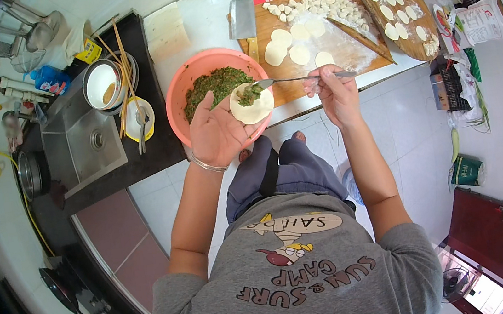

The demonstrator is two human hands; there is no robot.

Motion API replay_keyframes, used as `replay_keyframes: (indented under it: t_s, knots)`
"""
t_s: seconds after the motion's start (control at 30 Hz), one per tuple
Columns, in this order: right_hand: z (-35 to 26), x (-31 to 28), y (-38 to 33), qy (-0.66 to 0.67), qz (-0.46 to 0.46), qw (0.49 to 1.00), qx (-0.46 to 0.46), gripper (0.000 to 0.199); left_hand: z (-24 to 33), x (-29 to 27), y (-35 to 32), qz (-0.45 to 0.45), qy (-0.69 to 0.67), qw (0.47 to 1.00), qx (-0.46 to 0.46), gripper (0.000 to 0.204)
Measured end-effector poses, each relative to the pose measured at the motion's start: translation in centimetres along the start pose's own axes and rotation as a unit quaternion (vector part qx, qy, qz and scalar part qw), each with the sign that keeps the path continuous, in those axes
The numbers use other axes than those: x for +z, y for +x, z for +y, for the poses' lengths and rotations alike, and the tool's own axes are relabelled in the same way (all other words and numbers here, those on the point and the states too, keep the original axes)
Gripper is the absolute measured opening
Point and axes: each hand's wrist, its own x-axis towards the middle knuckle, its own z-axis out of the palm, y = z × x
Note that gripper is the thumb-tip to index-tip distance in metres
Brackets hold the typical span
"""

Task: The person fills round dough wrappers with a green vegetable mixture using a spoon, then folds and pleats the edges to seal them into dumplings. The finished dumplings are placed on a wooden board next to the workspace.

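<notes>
My left hand (217, 128) is palm up over the pink basin (176, 97), holding a round dumpling wrapper (252, 115) across its fingers. A small heap of green filling (249, 95) lies on the wrapper. In my right hand (336, 94) is the handle of a metal spoon (301, 78), pinched between thumb and fingers. The spoon's tip meets the heap of filling. Much more chopped green filling (216, 84) sits in the basin. To the right, flat wrappers (300, 54) and several small dough pieces (333, 7) lie on the floured wooden board (280, 88).
A cleaver (242, 20) lies at the board's left end, a rolling pin (365, 41) on its right part. Farther right, a round board (409, 42) carries several wrappers. On the left are a sink (83, 155), stacked bowls (103, 81) with chopsticks (124, 59), and a yellow-edged bowl (147, 123).
</notes>
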Motion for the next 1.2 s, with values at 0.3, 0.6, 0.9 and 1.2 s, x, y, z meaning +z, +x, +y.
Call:
replay_keyframes:
  t_s: [0.3, 0.6, 0.9, 1.2]
  knots:
    - [-0.3, -2.3, -1.3, 0.047, -0.101, 0.992, -0.064, 0.02, -0.9, 2.8, 0.1, -0.012, -0.015, 0.999, -0.026, 0.067]
    - [-0.7, -3.9, -2.1, 0.081, -0.115, 0.989, -0.038, 0.022, -2.0, 4.9, -0.2, 0.01, -0.013, 0.999, -0.032, 0.066]
    - [-4.8, -4.7, -3.7, 0.058, -0.107, 0.99, -0.067, 0.022, -3.5, 7.2, -0.6, -0.019, -0.029, 0.996, -0.08, 0.065]
    - [-7.7, -4.6, -4.9, 0.153, -0.047, 0.98, -0.12, 0.023, -4.8, 9.5, -0.1, 0.002, 0.038, 0.995, -0.096, 0.068]
